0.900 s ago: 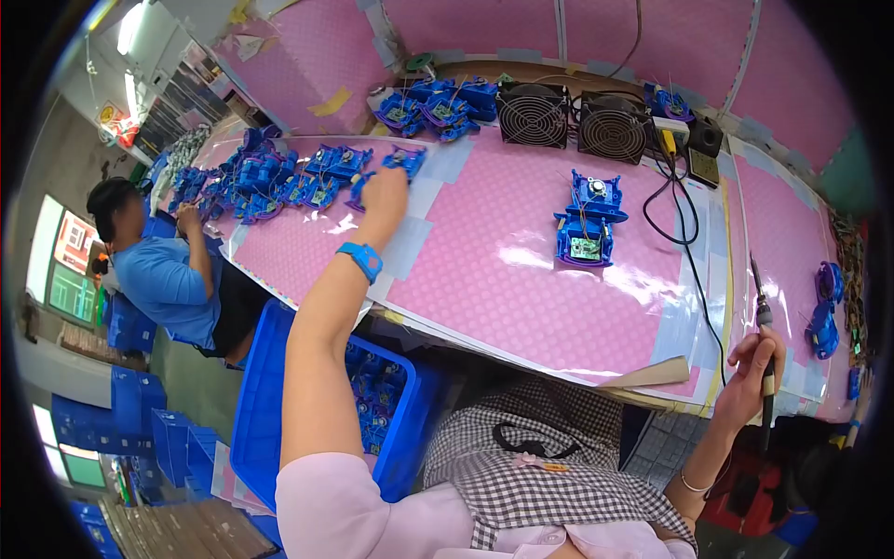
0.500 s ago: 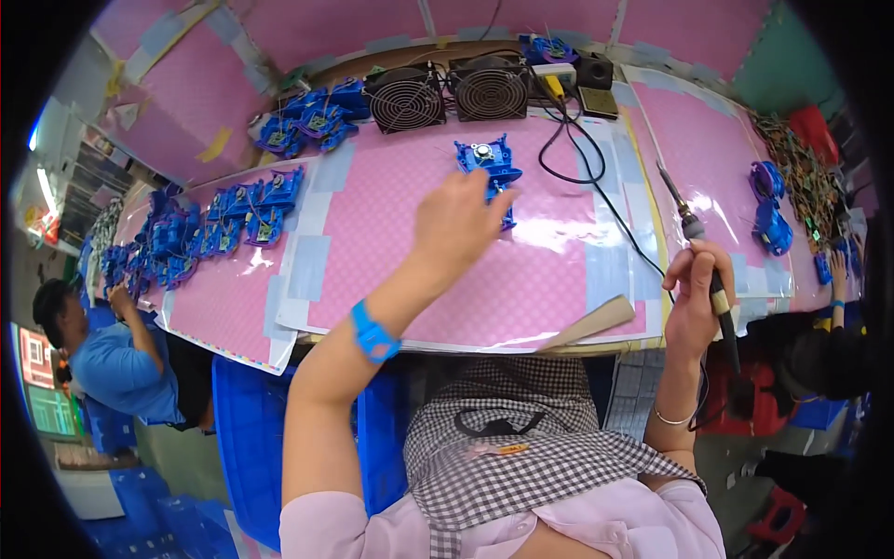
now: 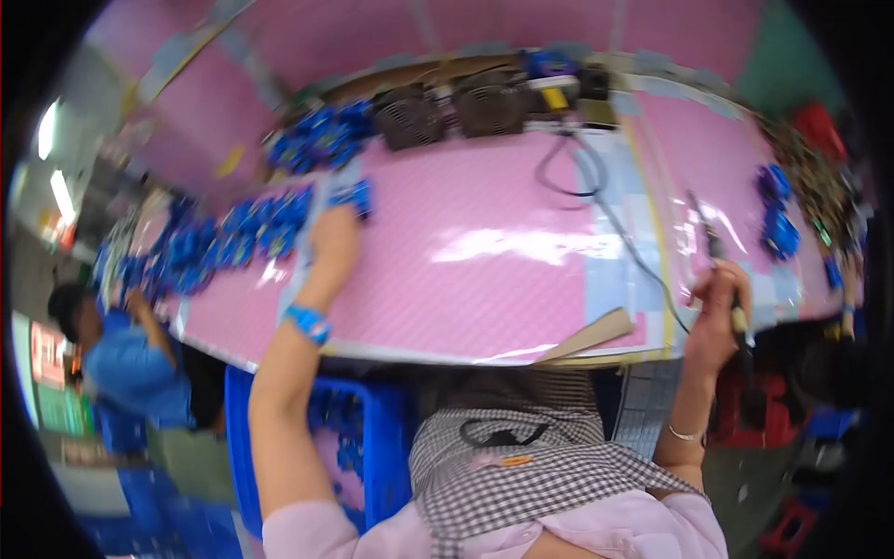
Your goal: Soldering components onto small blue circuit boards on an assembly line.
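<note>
My left hand (image 3: pixel 337 244) reaches to the left part of the pink bench, its fingers closed on a blue plastic housing (image 3: pixel 354 196) that shows just beyond them. Motion blurs both the hand and the part. A row of similar blue housings (image 3: pixel 247 233) lies to the left of this hand. On the right, above the bench's front edge, my right hand (image 3: pixel 719 296) is wrapped round a soldering iron (image 3: pixel 713 240), whose tip points up and away from me.
Two black fans (image 3: pixel 491 107) stand at the back, beside more blue housings (image 3: pixel 321 135). The iron's cord (image 3: pixel 619 233) loops over the bench. A brown strip (image 3: pixel 596 334) lies by the front edge. Blue parts (image 3: pixel 778 219) lie right. A blue bin (image 3: pixel 382 456) holds parts below. A co-worker (image 3: pixel 140 368) sits left.
My left hand has moved from the bench's middle to the left, taking the blue housing along. My right hand has shifted slightly right and nearer with the iron. The view has blurred.
</note>
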`<control>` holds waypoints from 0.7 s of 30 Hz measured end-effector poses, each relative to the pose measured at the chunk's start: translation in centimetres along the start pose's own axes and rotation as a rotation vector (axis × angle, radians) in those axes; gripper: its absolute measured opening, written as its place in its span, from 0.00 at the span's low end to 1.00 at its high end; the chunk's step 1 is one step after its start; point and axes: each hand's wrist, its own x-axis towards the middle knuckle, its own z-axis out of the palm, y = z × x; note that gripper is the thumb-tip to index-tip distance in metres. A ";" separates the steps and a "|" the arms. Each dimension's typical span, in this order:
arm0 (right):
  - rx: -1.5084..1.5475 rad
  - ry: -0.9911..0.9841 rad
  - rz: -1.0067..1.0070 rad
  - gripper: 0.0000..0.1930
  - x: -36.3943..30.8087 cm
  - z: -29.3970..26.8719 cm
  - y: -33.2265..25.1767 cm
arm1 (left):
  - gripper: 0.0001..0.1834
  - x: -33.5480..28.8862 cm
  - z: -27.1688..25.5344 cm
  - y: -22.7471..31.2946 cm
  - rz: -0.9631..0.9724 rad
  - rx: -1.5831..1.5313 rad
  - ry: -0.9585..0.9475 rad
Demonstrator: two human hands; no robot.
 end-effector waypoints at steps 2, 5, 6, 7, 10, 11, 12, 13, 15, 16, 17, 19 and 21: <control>0.017 -0.031 0.010 0.11 0.3 0.7 0.7 | 0.08 -0.1 1.1 -4.7 -0.105 0.128 -0.006; -0.045 -0.002 0.015 0.11 0.6 -1.1 0.7 | 0.15 -0.7 1.0 -4.1 -0.039 -0.108 0.308; -0.085 0.047 0.020 0.11 0.8 -1.9 1.1 | 0.13 -0.9 1.3 -3.4 0.007 -0.243 0.328; -0.033 0.042 0.033 0.10 1.3 -2.4 1.4 | 0.11 -2.3 -0.7 -2.1 0.023 -0.385 0.341; 0.000 0.118 0.108 0.09 3.6 -3.1 1.1 | 0.16 -8.5 -7.8 3.6 -0.394 -1.438 -0.004; -0.074 0.219 0.057 0.09 4.7 -3.6 1.7 | 0.18 -10.1 -7.7 4.8 -0.309 -1.617 -0.180; -0.149 0.314 0.006 0.08 6.0 -4.8 2.6 | 0.17 -10.9 -7.1 6.8 -0.165 -1.911 -0.452; -0.382 0.470 -0.215 0.07 7.7 -6.5 4.4 | 0.17 -12.3 -6.0 8.9 -0.127 -1.965 -0.454; -0.658 0.663 -0.253 0.10 10.1 -11.9 5.9 | 0.17 -12.9 -2.6 11.8 -0.289 -2.122 -0.525; -0.773 0.738 -0.314 0.14 11.6 -14.0 6.7 | 0.17 -12.9 -1.3 12.4 -0.405 -2.251 -0.562; -0.899 0.737 -0.376 0.18 12.9 -15.3 7.2 | 0.17 -12.7 -0.8 12.1 -0.401 -2.256 -0.570; -1.097 0.719 -0.319 0.27 14.5 -18.8 8.6 | 0.17 -11.8 -0.4 11.7 -0.703 -2.522 -0.405; -1.123 0.698 -0.278 0.29 16.0 -19.2 11.4 | 0.18 -12.3 -1.3 11.7 -0.757 -2.520 -0.326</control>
